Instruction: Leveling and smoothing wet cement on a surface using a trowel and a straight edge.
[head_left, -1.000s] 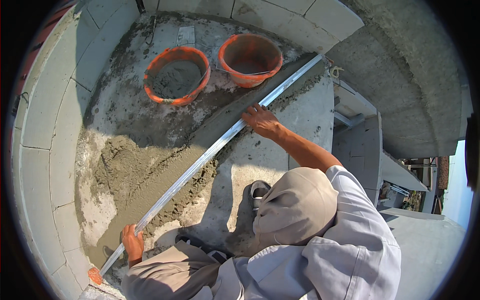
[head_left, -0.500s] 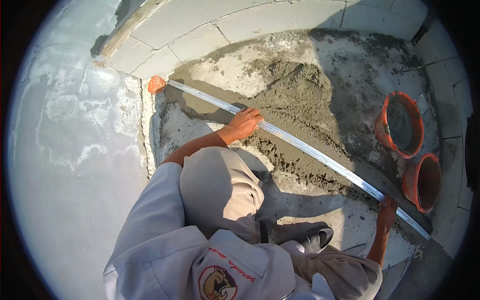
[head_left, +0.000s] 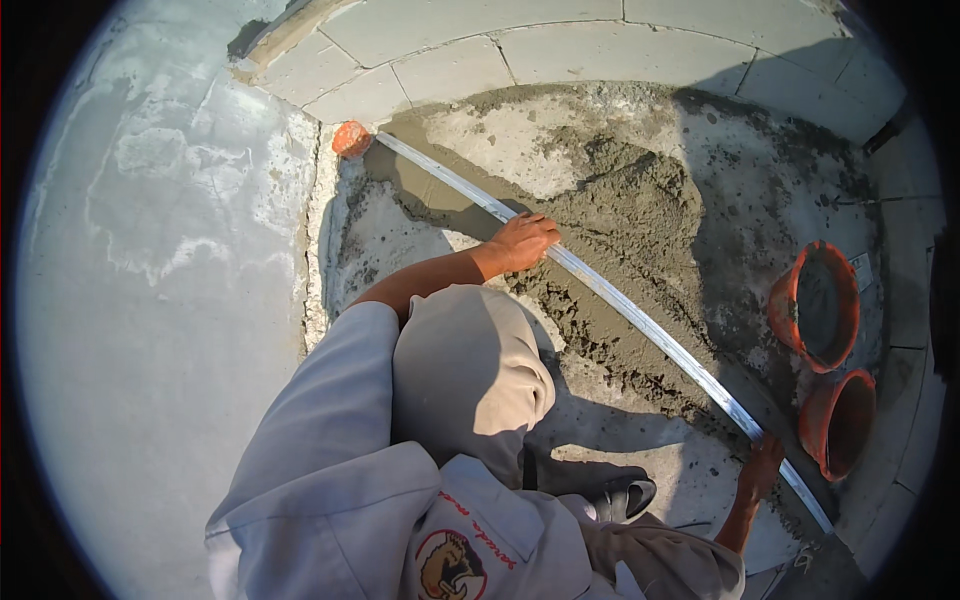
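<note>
A long metal straightedge (head_left: 640,318) lies diagonally over wet mortar (head_left: 640,215), from the far left corner to the near right. My left hand (head_left: 525,242) is closed over its upper middle part, fingers wrapped over the bar. Near its lower right end my right hand (head_left: 764,466) grips the same bar; its fingers are partly in shade. Smooth mortar shows beside the bar, while a rough heap lies beyond it. Crumbly mortar (head_left: 590,335) lines the near side of the bar.
Two orange buckets stand at the right: one (head_left: 815,305) with grey mix inside, the other (head_left: 838,425) tilted. A small orange container (head_left: 351,139) sits at the bar's far end. Pale block walls (head_left: 560,50) enclose the far and right sides. A smooth grey surface (head_left: 150,350) lies left.
The view has shifted, so the scene sits differently in the picture. Both hands keep their grip on the straightedge; any slide of the bar itself is too slight to tell.
</note>
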